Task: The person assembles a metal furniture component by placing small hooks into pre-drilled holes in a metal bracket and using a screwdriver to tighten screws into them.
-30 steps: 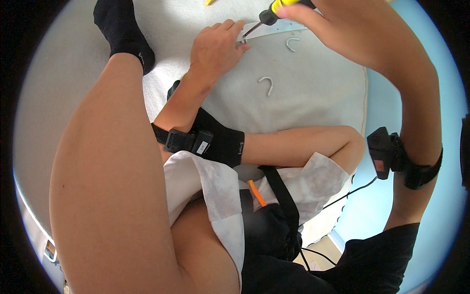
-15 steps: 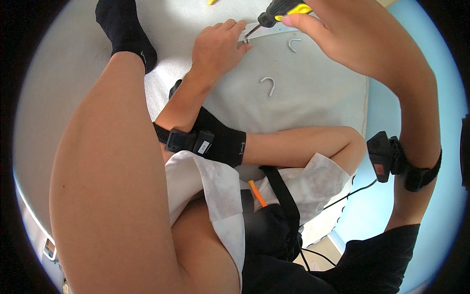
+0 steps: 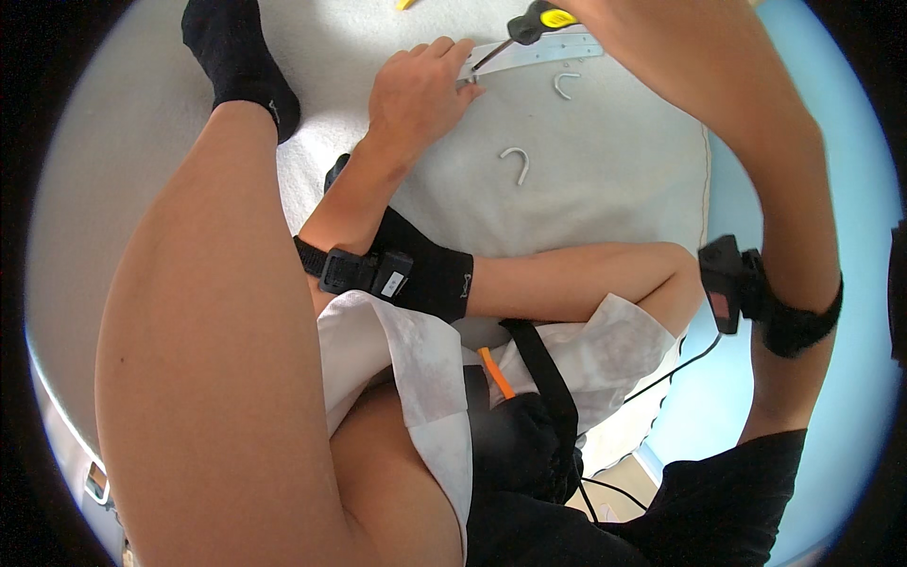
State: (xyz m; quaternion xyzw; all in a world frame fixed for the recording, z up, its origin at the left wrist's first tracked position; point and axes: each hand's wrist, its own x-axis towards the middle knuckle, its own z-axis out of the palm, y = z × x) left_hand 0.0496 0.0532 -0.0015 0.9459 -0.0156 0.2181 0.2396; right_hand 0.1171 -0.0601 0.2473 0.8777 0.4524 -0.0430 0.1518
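My left hand grips the near end of a white strip with small holes, fingers over it and thumb below. By the thumb, a small metal piece at the strip's edge is partly hidden. At the top, my right hand holds a screwdriver with a black and yellow handle; its fingers are partly cut off by the frame edge. The shaft slants down left, its tip on the strip beside my left fingers. A curved metal hook lies just below the strip, and another hook lies nearer me.
Everything lies on a pale cloth-covered surface, with a light blue wall along its right side. A yellow object shows at the top edge. My bent legs and black-socked feet frame the work on the left and near side.
My right hand and forearm have shifted slightly, and the screwdriver handle has turned and tilted, uncovering more of the strip's right end. The left hand keeps its place.
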